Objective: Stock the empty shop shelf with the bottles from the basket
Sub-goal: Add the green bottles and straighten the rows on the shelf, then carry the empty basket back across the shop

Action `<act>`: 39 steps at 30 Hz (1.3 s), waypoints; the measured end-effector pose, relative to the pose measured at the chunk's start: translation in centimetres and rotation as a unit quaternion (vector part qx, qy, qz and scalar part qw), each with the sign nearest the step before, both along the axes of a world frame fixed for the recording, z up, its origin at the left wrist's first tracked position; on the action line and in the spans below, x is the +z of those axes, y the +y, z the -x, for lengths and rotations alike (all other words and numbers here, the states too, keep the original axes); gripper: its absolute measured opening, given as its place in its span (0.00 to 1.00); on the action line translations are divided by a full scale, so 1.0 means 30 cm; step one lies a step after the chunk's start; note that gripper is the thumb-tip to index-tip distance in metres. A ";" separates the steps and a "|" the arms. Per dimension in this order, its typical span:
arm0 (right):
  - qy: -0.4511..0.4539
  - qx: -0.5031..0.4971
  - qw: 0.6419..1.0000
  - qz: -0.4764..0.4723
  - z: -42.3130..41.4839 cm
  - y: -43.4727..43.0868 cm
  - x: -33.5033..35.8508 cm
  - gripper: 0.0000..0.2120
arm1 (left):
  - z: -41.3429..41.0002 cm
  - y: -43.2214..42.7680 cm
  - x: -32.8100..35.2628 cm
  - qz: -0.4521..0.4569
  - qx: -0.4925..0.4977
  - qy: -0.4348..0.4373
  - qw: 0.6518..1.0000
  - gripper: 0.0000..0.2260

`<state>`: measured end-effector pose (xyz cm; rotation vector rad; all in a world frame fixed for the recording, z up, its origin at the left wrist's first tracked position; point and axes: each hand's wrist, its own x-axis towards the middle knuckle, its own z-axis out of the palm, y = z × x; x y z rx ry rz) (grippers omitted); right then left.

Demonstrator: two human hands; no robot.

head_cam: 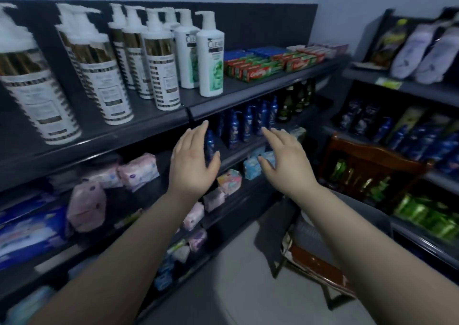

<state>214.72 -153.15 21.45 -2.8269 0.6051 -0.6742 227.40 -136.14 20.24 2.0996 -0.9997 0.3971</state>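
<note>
Both hands reach toward the second shelf (pixel 238 151) of a dark shop rack. My left hand (pixel 192 160) is open, fingers spread, right in front of a small dark blue bottle (pixel 210 146) standing on that shelf; whether it touches the bottle is unclear. My right hand (pixel 285 158) is open too, palm down, holding nothing, just right of a row of blue bottles (pixel 248 123). Dark green bottles (pixel 295 101) stand further along the same shelf. No basket is visible.
The top shelf holds white pump bottles (pixel 159 59) and toothpaste boxes (pixel 258 70). Soft packs (pixel 139 170) fill the lower shelves. A wooden chair (pixel 372 160) stands on the right, in front of a second rack with blue and green goods (pixel 427 215). Pale floor (pixel 236 287) lies below.
</note>
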 end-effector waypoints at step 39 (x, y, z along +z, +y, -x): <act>0.117 -0.429 0.845 -0.298 0.872 -1.188 -0.996 0.31 | 0.245 -1.436 -1.003 -0.334 -0.185 0.263 0.886 0.30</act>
